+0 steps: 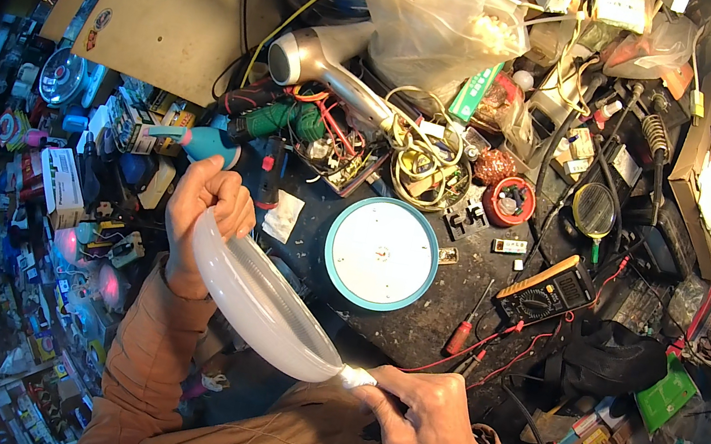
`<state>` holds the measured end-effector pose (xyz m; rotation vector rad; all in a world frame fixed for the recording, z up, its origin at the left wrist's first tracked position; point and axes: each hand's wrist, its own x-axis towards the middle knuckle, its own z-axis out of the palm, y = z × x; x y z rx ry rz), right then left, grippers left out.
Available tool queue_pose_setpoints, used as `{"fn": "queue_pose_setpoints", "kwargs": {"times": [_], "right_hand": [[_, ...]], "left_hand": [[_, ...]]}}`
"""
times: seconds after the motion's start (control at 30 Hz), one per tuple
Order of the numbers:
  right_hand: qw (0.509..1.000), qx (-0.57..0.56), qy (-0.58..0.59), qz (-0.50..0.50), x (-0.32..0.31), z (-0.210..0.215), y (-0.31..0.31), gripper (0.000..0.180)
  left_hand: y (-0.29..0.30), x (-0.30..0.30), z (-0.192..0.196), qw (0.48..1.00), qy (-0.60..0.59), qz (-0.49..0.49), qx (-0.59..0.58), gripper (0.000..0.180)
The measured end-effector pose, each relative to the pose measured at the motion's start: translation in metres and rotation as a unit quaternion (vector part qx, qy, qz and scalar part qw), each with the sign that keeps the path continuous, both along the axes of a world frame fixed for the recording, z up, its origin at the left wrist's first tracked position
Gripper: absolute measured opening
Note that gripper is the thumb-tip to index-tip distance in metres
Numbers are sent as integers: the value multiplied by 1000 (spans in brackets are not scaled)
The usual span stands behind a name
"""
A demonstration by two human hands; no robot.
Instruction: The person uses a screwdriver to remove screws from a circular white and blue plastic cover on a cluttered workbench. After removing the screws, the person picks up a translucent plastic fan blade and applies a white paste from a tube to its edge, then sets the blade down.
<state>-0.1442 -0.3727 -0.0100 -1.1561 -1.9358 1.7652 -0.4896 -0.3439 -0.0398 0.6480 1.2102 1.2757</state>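
A white, translucent, dome-shaped lamp cover (255,313) is tilted above my lap, its hollow side facing the bench. The fingers of my left hand (206,206) are curled round its far left rim. At the opposite edge my right hand (430,420) pinches a crumpled white wad, perhaps tissue (356,377), against the rim. Part of the wad is hidden under my fingers. On the dark bench beyond the cover lies a round white lamp base (382,253) with a blue rim and small dots on its face. Neither hand touches it.
Right of the base are a screwdriver (461,334) and a yellow-black multimeter (546,293) with red leads. Behind stand a hair dryer (334,68), tangled cables (427,159) and a red bowl (509,201) of small parts. A blue bottle (210,144) stands just beyond my left hand.
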Motion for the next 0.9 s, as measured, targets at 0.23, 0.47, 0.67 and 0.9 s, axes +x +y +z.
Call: {"fn": "queue_pose_setpoints", "kwargs": {"times": [0.23,0.47,0.67,0.9], "right_hand": [[1000,14,-11,9,-1,0,-1,15],[999,30,-10,9,0,-2,-2,16],[999,26,-16,12,1,-3,-2,16],[999,33,-18,12,3,-4,-2,15]], "left_hand": [[-2,4,3,999,43,13,25,61],[-5,8,6,993,101,16,53,60],[-3,12,11,991,117,31,50,61],[0,21,21,983,170,43,51,65]]}}
